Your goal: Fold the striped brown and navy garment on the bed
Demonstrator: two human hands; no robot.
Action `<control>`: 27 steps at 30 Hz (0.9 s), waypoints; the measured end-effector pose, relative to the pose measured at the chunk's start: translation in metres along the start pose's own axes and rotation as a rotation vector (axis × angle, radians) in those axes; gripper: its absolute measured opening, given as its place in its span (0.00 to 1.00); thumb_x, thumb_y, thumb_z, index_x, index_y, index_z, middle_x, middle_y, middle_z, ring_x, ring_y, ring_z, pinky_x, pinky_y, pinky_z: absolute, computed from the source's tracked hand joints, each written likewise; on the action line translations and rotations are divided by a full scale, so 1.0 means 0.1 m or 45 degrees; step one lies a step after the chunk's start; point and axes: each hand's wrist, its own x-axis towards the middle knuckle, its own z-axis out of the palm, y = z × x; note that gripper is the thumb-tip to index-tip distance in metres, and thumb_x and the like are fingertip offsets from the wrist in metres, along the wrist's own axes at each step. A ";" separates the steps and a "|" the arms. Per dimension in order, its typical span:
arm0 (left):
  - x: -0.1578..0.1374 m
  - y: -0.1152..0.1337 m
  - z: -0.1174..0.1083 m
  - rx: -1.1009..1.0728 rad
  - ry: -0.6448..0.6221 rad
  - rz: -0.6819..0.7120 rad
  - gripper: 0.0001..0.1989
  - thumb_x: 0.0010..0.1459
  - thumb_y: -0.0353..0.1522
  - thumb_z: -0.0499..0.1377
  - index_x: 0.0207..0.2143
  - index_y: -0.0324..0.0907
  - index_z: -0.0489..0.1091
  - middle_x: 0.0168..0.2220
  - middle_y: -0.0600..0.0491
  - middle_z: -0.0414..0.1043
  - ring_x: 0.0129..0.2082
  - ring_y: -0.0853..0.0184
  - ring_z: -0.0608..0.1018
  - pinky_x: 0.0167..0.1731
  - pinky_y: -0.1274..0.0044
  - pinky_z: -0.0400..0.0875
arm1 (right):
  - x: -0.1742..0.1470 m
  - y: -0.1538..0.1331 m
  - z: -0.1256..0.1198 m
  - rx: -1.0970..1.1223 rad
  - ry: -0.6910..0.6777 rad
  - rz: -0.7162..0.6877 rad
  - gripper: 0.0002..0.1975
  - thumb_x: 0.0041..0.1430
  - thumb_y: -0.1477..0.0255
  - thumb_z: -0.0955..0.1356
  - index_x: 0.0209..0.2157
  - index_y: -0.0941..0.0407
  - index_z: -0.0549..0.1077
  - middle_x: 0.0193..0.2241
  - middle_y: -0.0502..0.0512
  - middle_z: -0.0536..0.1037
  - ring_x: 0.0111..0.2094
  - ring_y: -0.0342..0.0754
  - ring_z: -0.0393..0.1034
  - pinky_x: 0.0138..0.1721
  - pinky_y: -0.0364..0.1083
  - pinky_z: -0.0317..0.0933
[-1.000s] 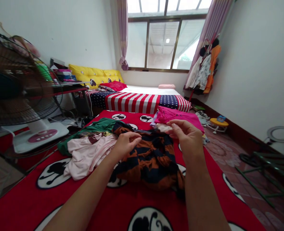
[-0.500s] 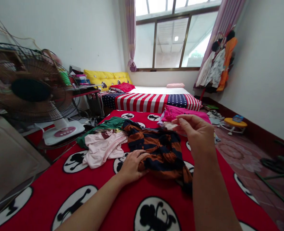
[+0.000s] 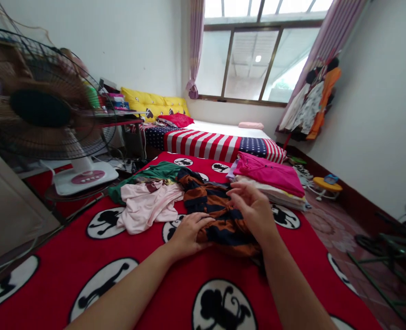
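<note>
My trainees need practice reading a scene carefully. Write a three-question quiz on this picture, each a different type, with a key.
1. Multiple choice: what colour is the top piece of the folded stack?
A) Green
B) Bright pink
C) Orange

2. True or false: the left hand rests on the folded stack.

3. Fill the blank: seen from the person's side, the pale pink garment lies to the ____ of the brown-and-navy garment.

Key:
1. B, bright pink
2. False; it rests at the near-left edge of the brown-and-navy garment
3. left
</note>
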 end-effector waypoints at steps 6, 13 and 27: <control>-0.01 0.00 0.00 -0.022 0.025 0.032 0.31 0.50 0.44 0.64 0.55 0.49 0.64 0.55 0.49 0.66 0.55 0.58 0.67 0.55 0.66 0.60 | -0.50 0.61 -0.36 -0.654 -0.551 -0.271 0.15 0.52 0.68 0.71 0.43 0.51 0.74 0.42 0.56 0.77 0.46 0.54 0.70 0.55 0.59 0.56; -0.06 -0.04 -0.09 -0.166 0.109 0.075 0.26 0.52 0.29 0.59 0.55 0.46 0.64 0.54 0.49 0.68 0.54 0.62 0.70 0.54 0.70 0.63 | -0.79 1.15 -0.82 -0.823 -0.382 -0.210 0.15 0.53 0.74 0.67 0.43 0.52 0.75 0.52 0.58 0.72 0.54 0.56 0.63 0.56 0.57 0.57; -0.16 0.10 -1.12 -0.702 0.713 -0.303 0.18 0.56 0.44 0.56 0.31 0.39 0.76 0.28 0.51 0.76 0.32 0.63 0.77 0.32 0.75 0.71 | -0.83 -0.18 -1.00 -0.317 -0.107 0.064 0.12 0.53 0.62 0.68 0.38 0.51 0.78 0.34 0.54 0.79 0.32 0.51 0.72 0.33 0.46 0.66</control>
